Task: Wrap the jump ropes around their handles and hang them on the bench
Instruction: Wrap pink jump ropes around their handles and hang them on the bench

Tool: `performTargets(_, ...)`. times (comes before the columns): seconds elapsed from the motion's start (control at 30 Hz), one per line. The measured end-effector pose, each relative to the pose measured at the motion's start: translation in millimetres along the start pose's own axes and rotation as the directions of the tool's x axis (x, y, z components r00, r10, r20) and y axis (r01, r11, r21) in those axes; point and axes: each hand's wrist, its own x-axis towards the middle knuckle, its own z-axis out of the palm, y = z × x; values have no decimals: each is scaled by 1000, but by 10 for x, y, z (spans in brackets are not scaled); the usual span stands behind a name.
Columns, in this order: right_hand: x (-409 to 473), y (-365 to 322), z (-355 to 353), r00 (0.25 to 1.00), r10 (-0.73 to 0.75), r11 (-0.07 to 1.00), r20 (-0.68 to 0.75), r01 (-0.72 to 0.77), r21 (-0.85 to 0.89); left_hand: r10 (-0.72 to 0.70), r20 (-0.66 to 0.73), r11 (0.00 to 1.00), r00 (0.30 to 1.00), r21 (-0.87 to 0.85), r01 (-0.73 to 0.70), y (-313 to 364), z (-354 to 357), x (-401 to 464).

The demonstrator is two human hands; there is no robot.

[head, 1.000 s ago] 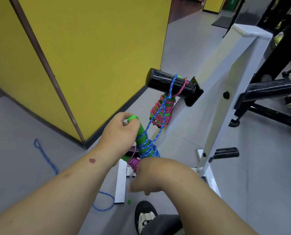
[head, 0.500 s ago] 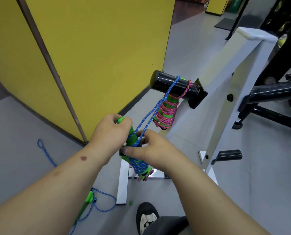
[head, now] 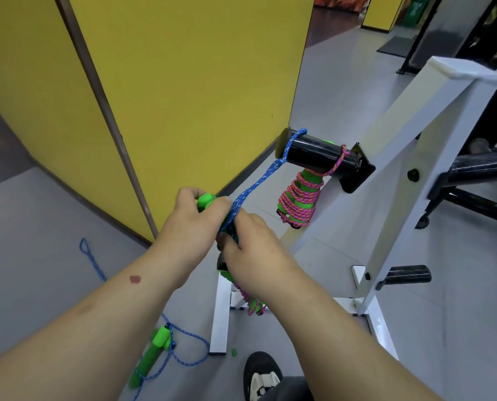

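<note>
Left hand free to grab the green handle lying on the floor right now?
Probably not: the left hand grips the blue-roped handle, with the right hand. The floor handle lies unobstructed below the left forearm.

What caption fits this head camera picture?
Both hands grip a green handle while its blue rope loops over the bench's black roller.

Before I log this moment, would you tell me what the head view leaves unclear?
- Handle held by the left hand and right hand: mostly hidden by both; the wrap count is unreadable.
- Blue rope on the black roller: its far side is hidden by the roller.
- Green handle on the floor: blurred.
</note>
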Motion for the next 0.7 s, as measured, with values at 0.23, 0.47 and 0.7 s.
performTargets(0.23,-16,-251,86,992,-126,979,-6,123,-160,58,0,997,998,-58,-58,12,-262,-69)
performTargets(0.47,-58,-621,293,969,-247,955,-4,244,167,69,-82,974,994,-208,-85,65,-818,-213)
performTargets(0.7,-228,-1126,441,937,-301,728,178,106,677,102,-41,942,994,-318,-110,-38,-1455,-566)
